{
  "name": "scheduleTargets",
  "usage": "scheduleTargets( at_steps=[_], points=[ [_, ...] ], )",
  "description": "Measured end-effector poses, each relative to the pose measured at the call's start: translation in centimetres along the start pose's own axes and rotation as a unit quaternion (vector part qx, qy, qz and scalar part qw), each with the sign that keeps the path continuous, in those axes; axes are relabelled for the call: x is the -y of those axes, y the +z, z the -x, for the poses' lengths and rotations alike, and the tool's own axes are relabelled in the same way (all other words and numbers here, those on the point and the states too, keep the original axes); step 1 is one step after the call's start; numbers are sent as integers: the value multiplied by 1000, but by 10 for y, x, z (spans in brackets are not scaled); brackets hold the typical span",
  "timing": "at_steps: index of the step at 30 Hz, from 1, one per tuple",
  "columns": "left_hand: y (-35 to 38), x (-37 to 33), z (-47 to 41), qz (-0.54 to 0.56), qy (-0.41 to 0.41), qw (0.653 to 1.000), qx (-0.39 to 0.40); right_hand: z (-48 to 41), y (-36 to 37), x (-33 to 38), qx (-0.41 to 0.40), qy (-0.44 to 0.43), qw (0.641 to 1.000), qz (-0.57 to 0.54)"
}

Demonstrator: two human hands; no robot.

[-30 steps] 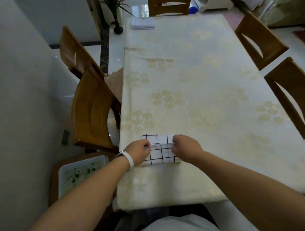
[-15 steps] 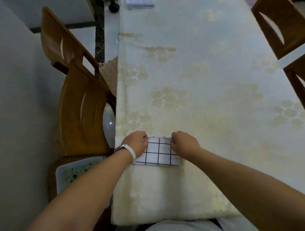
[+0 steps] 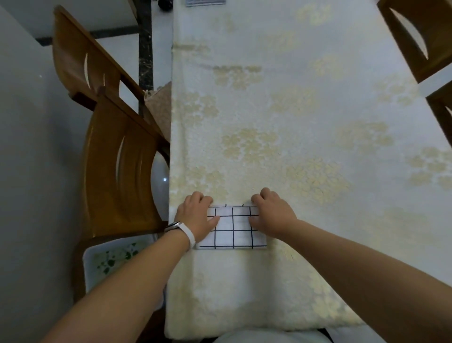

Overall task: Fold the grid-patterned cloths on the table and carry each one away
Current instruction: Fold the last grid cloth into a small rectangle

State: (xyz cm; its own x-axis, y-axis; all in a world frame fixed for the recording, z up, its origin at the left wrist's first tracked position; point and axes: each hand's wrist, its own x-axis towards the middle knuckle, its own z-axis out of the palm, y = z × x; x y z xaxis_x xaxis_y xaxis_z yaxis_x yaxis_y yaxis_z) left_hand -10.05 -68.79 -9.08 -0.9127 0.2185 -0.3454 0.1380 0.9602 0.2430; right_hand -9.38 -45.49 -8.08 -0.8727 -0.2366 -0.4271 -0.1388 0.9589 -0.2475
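Note:
A small white cloth with a black grid (image 3: 234, 229) lies folded into a flat rectangle near the front left of the table (image 3: 281, 127), which has a cream floral cover. My left hand (image 3: 195, 216) holds its far left corner, thumb on top and fingers curled over the far edge. My right hand (image 3: 272, 214) holds the far right corner the same way. Both hands hide the cloth's side edges.
Two wooden chairs (image 3: 117, 166) stand along the table's left side, and two more (image 3: 415, 36) on the right. A white tray with a green leaf pattern (image 3: 110, 262) sits on a seat at the lower left. A pale folded item (image 3: 205, 2) lies at the table's far end.
Both hands carried the cloth's raised fold away from me and laid it down on the far edge. The cloth now lies flat, and my view has tilted down.

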Motion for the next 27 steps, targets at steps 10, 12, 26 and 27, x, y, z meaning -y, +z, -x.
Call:
scheduleTargets(
  at_steps=[10,12,26,27],
  points=[
    [-3,-7,-2,10,-39,998,39,-1,1,18,37,72,997,-13],
    [-5,-11,4,29,-46,997,48,4,1,19,37,71,996,-23],
    [-14,-13,77,566,-215,795,-22,79,7,26,53,208,778,-590],
    [-17,-16,82,591,-219,776,-22,88,7,30,71,203,776,-593]
  ],
)
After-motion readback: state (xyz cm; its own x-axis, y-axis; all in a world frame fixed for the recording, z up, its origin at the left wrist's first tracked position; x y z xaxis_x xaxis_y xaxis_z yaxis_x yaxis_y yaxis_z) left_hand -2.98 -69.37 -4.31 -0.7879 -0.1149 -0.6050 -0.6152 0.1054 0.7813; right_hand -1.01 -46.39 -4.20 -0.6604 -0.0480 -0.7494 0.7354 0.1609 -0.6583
